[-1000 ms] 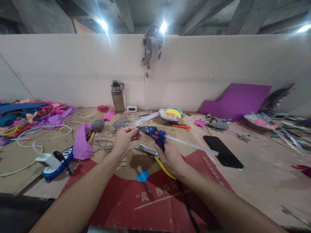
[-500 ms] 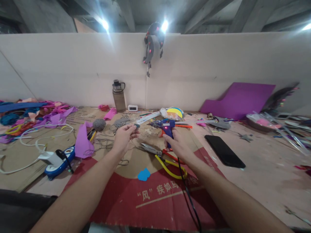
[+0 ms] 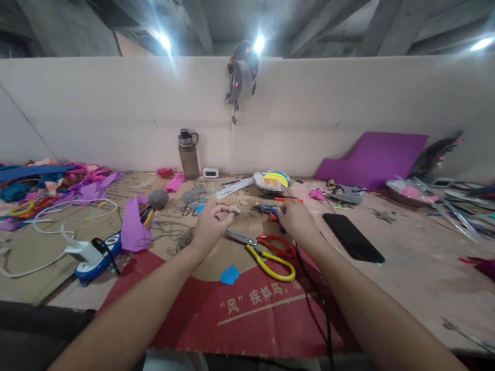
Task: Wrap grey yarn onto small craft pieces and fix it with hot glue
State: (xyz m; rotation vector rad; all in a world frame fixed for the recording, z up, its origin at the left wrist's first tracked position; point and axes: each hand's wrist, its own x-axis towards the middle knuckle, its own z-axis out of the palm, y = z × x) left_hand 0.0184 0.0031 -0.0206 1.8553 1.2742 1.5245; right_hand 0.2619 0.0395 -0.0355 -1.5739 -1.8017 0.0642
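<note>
My left hand (image 3: 213, 222) is closed in a pinch over the cardboard, with a small grey piece (image 3: 236, 212) at its fingertips. To the right, my right hand (image 3: 297, 220) is closed round the back of a blue hot glue gun (image 3: 266, 208), which lies low and tilted near the cardboard, nozzle to the left. The gun's black cord (image 3: 325, 314) runs down to the front edge. Between my forearms lie scissors (image 3: 270, 252) with one red and one yellow handle. A blue felt scrap (image 3: 229, 274) is in front of them; a smaller blue piece (image 3: 200, 209) sits beside my left hand.
A black phone (image 3: 352, 238) lies right of my right hand. Grey yarn (image 3: 158, 199), a purple strip (image 3: 133, 226) and a power strip (image 3: 98, 257) are at the left. Behind stand a bottle (image 3: 188, 154), white glue sticks (image 3: 234, 188) and a foil bowl (image 3: 273, 185).
The glue gun has gone from upright to lowered and tilted, and my right hand has moved right with it. My left hand has shifted right and slightly down. A small blue piece now shows beside it.
</note>
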